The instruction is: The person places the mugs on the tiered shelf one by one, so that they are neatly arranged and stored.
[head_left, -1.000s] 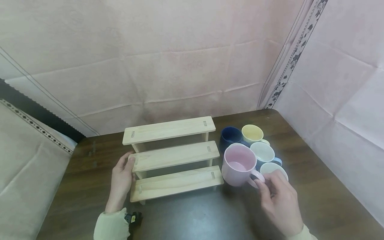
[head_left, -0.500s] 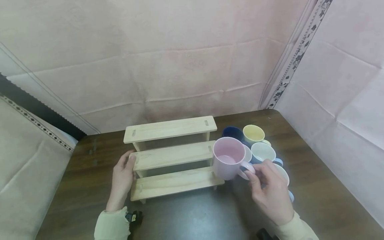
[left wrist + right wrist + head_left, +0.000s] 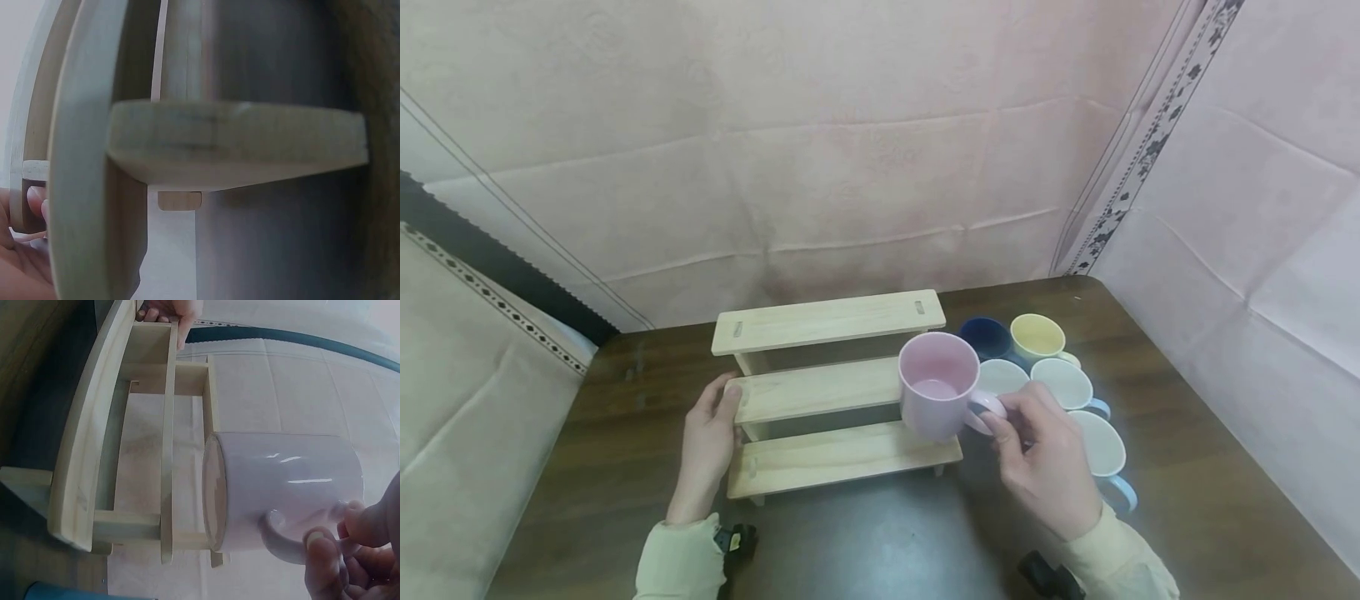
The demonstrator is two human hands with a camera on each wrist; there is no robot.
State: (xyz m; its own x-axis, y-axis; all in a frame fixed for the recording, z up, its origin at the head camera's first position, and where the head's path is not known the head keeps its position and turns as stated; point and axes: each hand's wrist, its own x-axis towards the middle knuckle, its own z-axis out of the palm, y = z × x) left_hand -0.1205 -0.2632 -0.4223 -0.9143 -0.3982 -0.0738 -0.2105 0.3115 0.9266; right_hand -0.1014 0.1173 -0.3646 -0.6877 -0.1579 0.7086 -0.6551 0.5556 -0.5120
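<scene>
A pale wooden three-tier rack (image 3: 842,454) stands on the table. My left hand (image 3: 707,442) grips the left end of its middle shelf, thumb on top; in the left wrist view part of that hand (image 3: 25,256) shows beside a shelf end. My right hand (image 3: 1048,467) pinches the handle of a pink mug (image 3: 936,396). The mug is upright, in the air over the right end of the middle and lower shelves. In the right wrist view, the pink mug (image 3: 287,487) hides part of the rack, and the fingers (image 3: 325,562) close on its handle.
Right of the rack stand a dark blue mug (image 3: 987,337), a yellow mug (image 3: 1037,335), a white-lined mug (image 3: 1002,377) partly hidden by my right hand, and two white-lined mugs with blue handles (image 3: 1060,383). Pale cloth (image 3: 865,167) hangs behind the brown table (image 3: 865,550).
My right hand has carried the pink mug left, away from the other mugs and over the rack's right end. My left hand keeps its grip on the rack.
</scene>
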